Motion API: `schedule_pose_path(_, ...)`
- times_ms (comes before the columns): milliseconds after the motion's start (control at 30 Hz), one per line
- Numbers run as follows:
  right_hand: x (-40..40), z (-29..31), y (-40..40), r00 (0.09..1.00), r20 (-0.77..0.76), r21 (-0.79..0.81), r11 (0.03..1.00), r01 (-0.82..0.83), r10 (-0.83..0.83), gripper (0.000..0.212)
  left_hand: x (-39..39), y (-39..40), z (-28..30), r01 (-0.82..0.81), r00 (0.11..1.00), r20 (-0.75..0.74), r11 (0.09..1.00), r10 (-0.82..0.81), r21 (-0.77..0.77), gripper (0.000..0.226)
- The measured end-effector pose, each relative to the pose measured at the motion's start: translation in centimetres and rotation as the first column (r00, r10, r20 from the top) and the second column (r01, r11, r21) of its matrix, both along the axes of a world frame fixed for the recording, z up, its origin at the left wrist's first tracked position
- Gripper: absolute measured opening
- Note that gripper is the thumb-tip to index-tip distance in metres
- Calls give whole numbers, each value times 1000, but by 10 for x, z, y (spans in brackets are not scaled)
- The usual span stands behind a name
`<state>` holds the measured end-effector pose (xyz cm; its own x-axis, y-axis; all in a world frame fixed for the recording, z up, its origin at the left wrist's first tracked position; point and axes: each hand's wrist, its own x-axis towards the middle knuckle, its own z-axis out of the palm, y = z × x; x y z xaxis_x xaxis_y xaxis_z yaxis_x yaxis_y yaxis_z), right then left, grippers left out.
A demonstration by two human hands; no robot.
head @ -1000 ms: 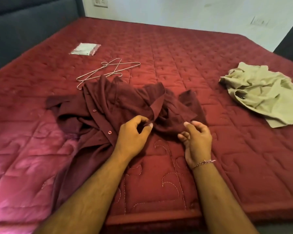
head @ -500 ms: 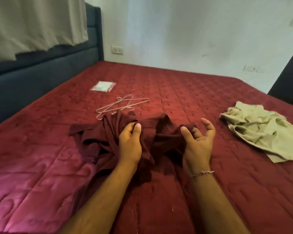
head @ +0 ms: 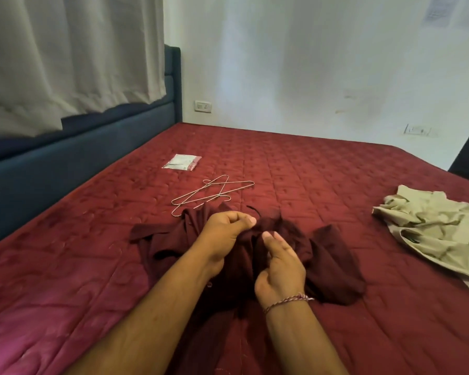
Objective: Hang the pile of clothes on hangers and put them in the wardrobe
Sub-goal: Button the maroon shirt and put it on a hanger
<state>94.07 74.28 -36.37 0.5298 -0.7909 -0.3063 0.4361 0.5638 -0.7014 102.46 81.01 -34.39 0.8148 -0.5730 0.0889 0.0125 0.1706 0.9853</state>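
The left hand point(head: 222, 234) is closed, pinching a gathered fold of the maroon shirt point(head: 322, 261), which lies crumpled on the red quilted bed point(head: 309, 169). Beyond it, wire hangers point(head: 209, 194) lie on the quilt, a small plastic packet point(head: 182, 162) farther back. The right hand point(head: 280, 266), wearing a thread bracelet point(head: 287, 301), curls its fingers into the same fabric. Well apart at the right sits a rumpled beige garment point(head: 431, 228).

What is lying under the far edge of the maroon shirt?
The near ends of the wire hangers slip under the maroon shirt, which both hands grip. How far they reach is hidden. Elsewhere only the red bedcover shows around it.
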Motion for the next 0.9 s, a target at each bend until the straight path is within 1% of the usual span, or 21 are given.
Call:
schedule_pose_path(100,-6,-22,7,998,-53,87,996,-12,16,25,1,-2,-5,127,991,18,975,-133,184,13)
schedule_pose_path(133,-10,-30,12,997,-68,121,993,-13,21,23,1,-3,-7,155,987,-1,966,-158,205,16)
schedule_pose_path(167,-13,-36,16,996,-83,162,987,-7,21,23,-1,-3,-10,170,985,-49,967,-164,189,18)
schedule_pose_path(233,-17,-47,15,993,-120,221,975,22,4,14,0,0,-11,152,962,-237,987,-134,59,19)
schedule_pose_path(267,-17,-49,5,993,-118,256,965,54,-25,6,5,2,-9,113,937,-331,994,-107,1,19)
schedule_pose_path(300,-16,-47,-10,989,-125,285,952,111,-78,14,14,5,-6,58,905,-421,998,-66,-32,21)
schedule_pose_path(333,-10,-35,-29,982,-153,264,953,151,-113,30,30,8,1,-23,873,-487,998,-5,-51,23)
schedule_pose_path(367,-1,-15,-55,964,-223,177,967,183,-142,46,51,12,12,-129,849,-523,990,81,-55,23)
schedule_pose_path(400,5,11,-81,919,-328,7,972,233,-218,49,75,19,27,-266,834,-511,963,207,-44,20)
schedule_pose_path(433,11,40,-108,878,-359,-163,947,275,-317,45,99,26,50,-411,814,-467,911,346,-42,17)
schedule_pose_path(467,14,67,-126,843,-345,-322,896,305,-412,40,120,33,73,-544,784,-378,838,493,-36,20)
schedule_pose_path(500,18,100,-144,869,-220,-344,869,355,-443,35,137,40,101,-658,739,-207,753,641,-16,24)
schedule_pose_path(533,22,135,-146,888,-47,-340,843,417,-458,29,144,45,125,-747,665,20,665,747,5,25)
schedule_pose_path(567,33,152,-149,901,80,-365,829,425,-426,22,145,47,143,-813,560,249,582,790,-20,23)
schedule_pose_path(600,41,170,-144,885,197,-438,769,465,-423,15,139,46,157,-836,449,434,539,781,-104,17)
schedule_pose_path(633,45,174,-131,889,200,-559,698,448,-411,7,127,44,160,-820,376,558,546,740,-170,12)
schedule_pose_path(667,47,167,-117,910,156,-682,624,381,-385,4,115,40,154,-799,330,625,562,708,-214,7)
schedule_pose_path(700,51,150,-106,930,83,-759,583,292,-358,10,101,35,140,-774,331,652,592,682,-226,5)
schedule_pose_path(767,51,98,-82,975,-47,-802,591,92,-215,18,75,29,86,-729,425,641,661,640,-177,9)
schedule_pose_path(800,49,69,-68,985,-87,-797,604,23,-152,18,62,26,57,-719,472,613,680,633,-148,10)
schedule_pose_path(900,32,-22,-31,974,-224,-689,705,-166,10,12,11,27,-34,-680,621,486,731,614,-55,11)
